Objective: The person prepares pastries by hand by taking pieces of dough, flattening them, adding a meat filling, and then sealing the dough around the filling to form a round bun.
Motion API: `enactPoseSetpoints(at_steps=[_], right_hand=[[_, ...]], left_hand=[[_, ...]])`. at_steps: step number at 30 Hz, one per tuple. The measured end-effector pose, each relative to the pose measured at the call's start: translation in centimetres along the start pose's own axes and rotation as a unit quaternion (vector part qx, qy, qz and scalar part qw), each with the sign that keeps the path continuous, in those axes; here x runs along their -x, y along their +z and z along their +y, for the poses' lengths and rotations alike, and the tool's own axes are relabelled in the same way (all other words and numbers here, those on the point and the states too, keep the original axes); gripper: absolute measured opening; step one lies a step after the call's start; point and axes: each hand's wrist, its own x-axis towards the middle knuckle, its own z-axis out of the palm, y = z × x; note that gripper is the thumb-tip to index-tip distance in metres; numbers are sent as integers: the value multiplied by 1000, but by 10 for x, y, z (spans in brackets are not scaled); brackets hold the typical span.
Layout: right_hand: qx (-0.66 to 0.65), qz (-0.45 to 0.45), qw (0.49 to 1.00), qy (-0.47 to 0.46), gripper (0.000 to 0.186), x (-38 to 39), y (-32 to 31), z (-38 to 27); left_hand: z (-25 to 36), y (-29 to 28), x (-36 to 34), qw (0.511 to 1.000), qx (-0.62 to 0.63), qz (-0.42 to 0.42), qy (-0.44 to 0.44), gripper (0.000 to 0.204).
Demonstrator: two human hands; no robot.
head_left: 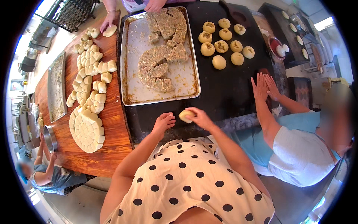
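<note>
Near the front edge of the black worktop, my right hand (201,118) is closed around a pale dough ball (185,116). My left hand (164,122) is just left of that ball, its fingers loosely bent and holding nothing. Beyond both hands lies a large metal tray (161,100) with chunks of brownish, crumbly filling (156,59). Several round filled buns (221,46) sit on the worktop at the far right; some show filling through gathered tops, and the nearest one has a smooth top (219,62).
On the left, a wooden table (112,138) bears a cut round of dough (86,128), many dough pieces and a long narrow tray (56,87). A co-worker's hands (265,86) rest on the worktop at right. Another person's hand (108,20) touches flattened dough (109,31). A person at lower left holds a round pan (50,139).
</note>
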Motion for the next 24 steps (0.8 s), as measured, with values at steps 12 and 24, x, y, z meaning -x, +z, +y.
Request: enactPoseSetpoints(at_steps=[12, 24], right_hand=[[274, 276, 918, 81, 40, -13, -89, 23], [506, 367, 767, 144, 65, -46, -18, 16]], left_hand=[[0, -29, -1, 995, -2, -100, -19, 32], [20, -40, 0, 997, -44, -69, 1, 33]])
